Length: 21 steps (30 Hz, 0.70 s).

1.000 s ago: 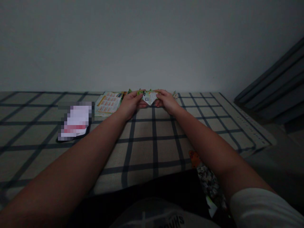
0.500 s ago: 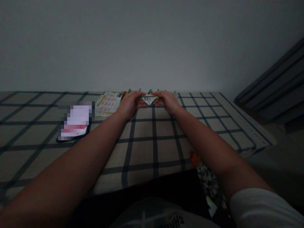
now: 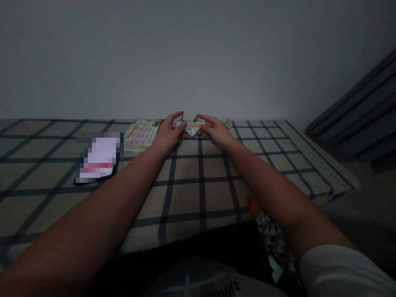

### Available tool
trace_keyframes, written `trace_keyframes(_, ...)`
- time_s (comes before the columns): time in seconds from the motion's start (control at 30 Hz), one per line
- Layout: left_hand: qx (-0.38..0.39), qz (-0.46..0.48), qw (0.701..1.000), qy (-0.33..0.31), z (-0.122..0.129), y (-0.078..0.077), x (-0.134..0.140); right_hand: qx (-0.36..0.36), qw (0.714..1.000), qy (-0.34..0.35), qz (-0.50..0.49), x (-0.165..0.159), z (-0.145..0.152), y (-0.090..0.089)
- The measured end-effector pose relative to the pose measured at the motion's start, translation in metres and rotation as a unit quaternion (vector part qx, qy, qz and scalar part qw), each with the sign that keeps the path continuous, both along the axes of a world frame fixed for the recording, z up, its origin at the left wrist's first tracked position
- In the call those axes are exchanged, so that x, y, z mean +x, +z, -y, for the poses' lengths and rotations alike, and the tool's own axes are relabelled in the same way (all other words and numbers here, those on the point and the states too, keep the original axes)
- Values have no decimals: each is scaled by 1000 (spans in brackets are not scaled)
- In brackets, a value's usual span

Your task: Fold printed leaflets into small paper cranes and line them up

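A small sheet of printed paper (image 3: 193, 129), folded so that a triangular point hangs down in front, is held between my two hands. My left hand (image 3: 169, 133) grips its left end, the thumb in front and the index finger lifted off at the top. At the right end my right hand (image 3: 217, 131) has its thumb on the front, with the index finger stretched above the upper edge. Behind the hands stand pointed folded paper pieces (image 3: 228, 123), green and white, partly hidden by my fingers.
A checked cloth (image 3: 185, 198) covers the surface up to the wall. Left of my hands lie printed sheets (image 3: 140, 134), and a blurred phone-like thing (image 3: 100, 159) is nearer. By my right forearm are an orange item (image 3: 253, 207) and patterned scraps (image 3: 272, 235).
My index fingers have lifted from the paper's top edge and my thumbs have come onto its front. More of the printed face shows now; my forearms have hardly moved.
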State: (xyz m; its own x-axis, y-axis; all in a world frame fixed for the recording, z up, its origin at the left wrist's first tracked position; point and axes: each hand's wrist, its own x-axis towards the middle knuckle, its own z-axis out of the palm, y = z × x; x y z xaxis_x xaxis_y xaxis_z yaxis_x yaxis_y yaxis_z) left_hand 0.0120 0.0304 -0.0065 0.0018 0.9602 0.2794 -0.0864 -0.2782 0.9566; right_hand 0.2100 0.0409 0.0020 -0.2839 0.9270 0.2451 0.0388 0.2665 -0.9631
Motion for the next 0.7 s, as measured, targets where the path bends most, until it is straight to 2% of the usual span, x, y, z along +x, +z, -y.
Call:
trace_keyframes(0.23,-20,7,1000,-3,4,3,-1,-9,1000,17,-25,2,0,0)
trace_keyframes(0.4,-35,12,999,-39,9,4,-1,-13,999,32,-31,3,1,-1)
trace_keyframes(0.7,-37,14,997,-60,12,4,0,-52,998,15,-41,-1,3,2)
